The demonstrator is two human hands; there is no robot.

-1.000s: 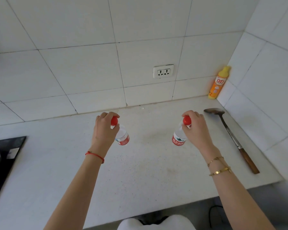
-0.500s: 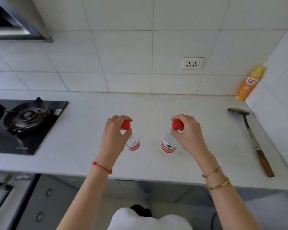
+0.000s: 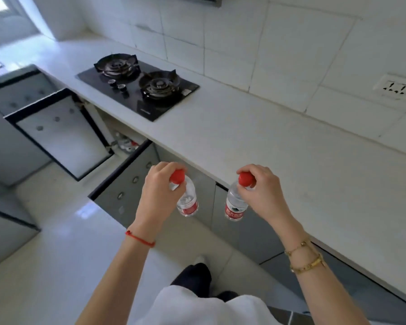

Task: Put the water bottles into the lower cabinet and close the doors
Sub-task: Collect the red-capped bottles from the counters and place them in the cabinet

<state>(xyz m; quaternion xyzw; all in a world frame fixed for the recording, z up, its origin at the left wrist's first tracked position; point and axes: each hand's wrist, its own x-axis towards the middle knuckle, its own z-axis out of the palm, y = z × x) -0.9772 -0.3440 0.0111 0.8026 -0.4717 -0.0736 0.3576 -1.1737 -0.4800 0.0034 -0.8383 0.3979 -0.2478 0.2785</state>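
White countertop (image 3: pixel 279 146) w/ black 2-burner gas hob (image 3: pixel 138 87); wall socket (image 3: pixel 395 87) at right. Below the hob, two lower cabinet doors (image 3: pixel 63 134) stand open; small items inside, poss. bottles, too blurred to tell. L hand (image 3: pixel 161 188) grips left bottle (image 3: pixel 188 202) by its red cap; R hand (image 3: pixel 263 188) same on right bottle (image 3: pixel 236 205). Red labels, print unreadable. Vs 0.5 s ago: bottles lifted off the counter, now over closed door fronts; view swung left.

Two clear water bottles, the left bottle (image 3: pixel 187 202) and the right bottle (image 3: pixel 236 206), red-capped and red-labelled, hang upright before the lower cabinet (image 3: pixel 127 146), whose doors stand open.
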